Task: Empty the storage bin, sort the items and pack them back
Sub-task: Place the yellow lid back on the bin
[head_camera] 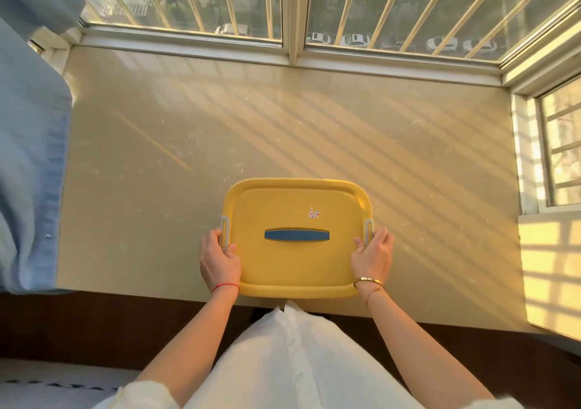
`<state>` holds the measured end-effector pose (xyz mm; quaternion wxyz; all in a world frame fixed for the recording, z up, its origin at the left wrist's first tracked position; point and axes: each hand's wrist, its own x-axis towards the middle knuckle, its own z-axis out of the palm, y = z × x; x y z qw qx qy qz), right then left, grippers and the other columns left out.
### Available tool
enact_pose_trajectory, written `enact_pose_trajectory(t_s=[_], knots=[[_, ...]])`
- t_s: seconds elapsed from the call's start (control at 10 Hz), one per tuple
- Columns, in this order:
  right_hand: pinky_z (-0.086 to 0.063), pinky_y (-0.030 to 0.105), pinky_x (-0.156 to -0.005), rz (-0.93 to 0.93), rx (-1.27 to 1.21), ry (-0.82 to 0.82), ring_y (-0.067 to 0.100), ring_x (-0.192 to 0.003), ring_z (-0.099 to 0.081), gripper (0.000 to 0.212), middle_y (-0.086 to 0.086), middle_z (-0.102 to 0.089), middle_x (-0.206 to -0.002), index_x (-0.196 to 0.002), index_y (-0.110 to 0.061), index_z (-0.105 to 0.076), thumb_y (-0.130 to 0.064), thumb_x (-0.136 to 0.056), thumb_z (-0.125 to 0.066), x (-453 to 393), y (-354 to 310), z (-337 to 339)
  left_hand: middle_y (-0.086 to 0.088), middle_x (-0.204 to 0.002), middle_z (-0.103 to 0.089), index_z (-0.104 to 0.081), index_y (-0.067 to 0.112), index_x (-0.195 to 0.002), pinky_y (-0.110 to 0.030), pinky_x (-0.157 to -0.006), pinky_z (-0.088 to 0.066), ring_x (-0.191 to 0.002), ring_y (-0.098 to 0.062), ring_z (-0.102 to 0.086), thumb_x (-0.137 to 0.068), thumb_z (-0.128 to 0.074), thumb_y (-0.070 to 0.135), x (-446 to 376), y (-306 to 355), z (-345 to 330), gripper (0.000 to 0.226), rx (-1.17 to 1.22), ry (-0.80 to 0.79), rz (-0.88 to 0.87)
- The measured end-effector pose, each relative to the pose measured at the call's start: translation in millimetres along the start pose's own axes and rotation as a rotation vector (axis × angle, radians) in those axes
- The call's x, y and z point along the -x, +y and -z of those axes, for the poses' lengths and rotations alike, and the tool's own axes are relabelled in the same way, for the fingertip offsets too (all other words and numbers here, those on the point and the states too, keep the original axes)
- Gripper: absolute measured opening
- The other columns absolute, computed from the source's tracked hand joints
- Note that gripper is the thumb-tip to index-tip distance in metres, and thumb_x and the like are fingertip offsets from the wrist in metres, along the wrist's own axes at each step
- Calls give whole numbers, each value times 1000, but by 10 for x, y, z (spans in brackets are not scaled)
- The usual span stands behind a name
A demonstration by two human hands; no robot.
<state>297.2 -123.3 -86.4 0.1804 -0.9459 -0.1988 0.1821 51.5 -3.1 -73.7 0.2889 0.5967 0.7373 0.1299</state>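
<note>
A yellow storage bin (297, 238) with its lid on sat at the lower centre of the frame, on the beige table (157, 157), close to the table's near edge. Its long axis ran left to right across the picture, parallel to that near edge and to the window frame (292, 53) at the top. A dark blue handle (297, 235) lay flat in a recess at the middle of the lid, also running left to right, and a small red-and-white sticker (314, 213) sat just above and to the right of it. A pale grey latch (224, 231) stood at the bin's left short side and another grey latch (368, 229) at its right short side. The left hand (220, 262) gripped the left side of the bin, fingers curled around the latch and thumb lying on the lid's rim; a red string (225, 286) circled that wrist. The right hand (374, 256) held the right side the same way, fingers against the right latch, with a gold bangle (368, 282) on the wrist. The bin's near rim reached nearly to the table edge, just above the person's white shirt (292, 361). Above and to both sides of the bin the table lay bare and wide, crossed by slanting stripes of sunlight, up to the barred window at the top and a second window (562, 150) at the right edge. Blue cloth (31, 172) hung over the table's left edge, well apart from the bin.
</note>
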Motion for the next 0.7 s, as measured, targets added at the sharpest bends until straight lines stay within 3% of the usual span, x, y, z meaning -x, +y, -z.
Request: enact_pose_trajectory(t_s=[0.2, 0.4, 0.6, 0.7], knots=[[-50, 44, -73, -25, -49, 18, 28, -86, -51, 28, 12, -46, -104, -103, -8, -40, -15, -86, -62, 16, -4, -33, -8, -108, -54, -52, 9, -115, -36, -76, -49, -98, -26, -57, -83, -63, 4, 40, -9, -10, 34, -50, -25, -64], [-49, 42, -74, -27, -45, 22, 29, -89, -51, 29, 14, -46, -104, -103, -5, -41, -16, -86, -62, 5, -7, -41, -9, -113, -54, -50, 8, -123, -37, -81, -49, -104, -26, -57, -86, -62, 7, 44, -30, -8, 39, -51, -46, -54], [-47, 42, -82, -71, -80, -67, 31, -97, -52, 35, 13, -48, -109, -105, -5, -42, -23, -85, -65, -23, -3, 59, -5, -116, -58, -54, 11, -124, -35, -87, -48, -107, -23, -57, -84, -68, 25, -45, -123, 187, 45, -49, -145, -113], [-44, 41, -90, 13, -42, -3, 30, -107, -49, 46, 14, -50, -117, -117, -4, -44, -26, -83, -67, 35, -69, 164, -1, -119, -59, -55, 14, -127, -35, -84, -50, -108, -20, -58, -84, -67, 34, -96, -108, 339, 49, -95, -159, -182]])
